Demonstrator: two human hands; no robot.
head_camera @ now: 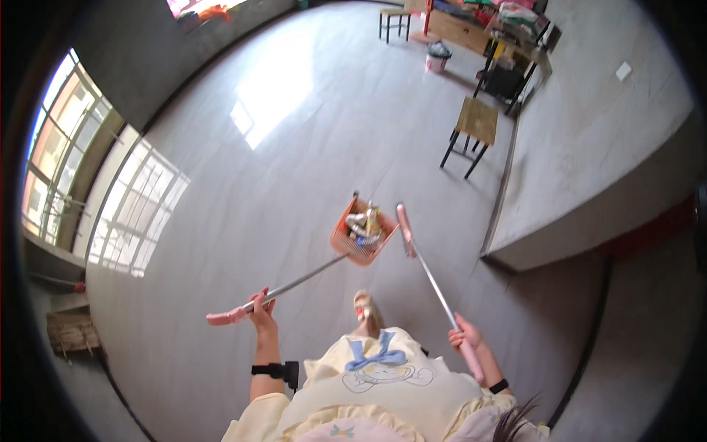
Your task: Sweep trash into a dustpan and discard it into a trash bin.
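My left hand [262, 306] grips the metal pole [301, 283] of a long-handled dustpan near its pink grip [226, 316]. At the pole's far end, the orange plastic pan [353, 251] holds crumpled wrappers and other litter [366, 225]. My right hand [467, 333] is closed around a long-handled floor sweeper, at the top of its pink grip [471, 359]. Its narrow pink head [405, 229] is just right of the pan, with a small gap or light contact that I cannot tell apart. One shoe [363, 306] shows below the pan.
A wooden-topped stool [476, 121] stands by the right wall, near a cluttered table [513, 47]. Farther off are a lined bin [437, 57] and another stool [394, 13]. The wall corner [513, 265] juts in at right. A wooden block [73, 331] is at left.
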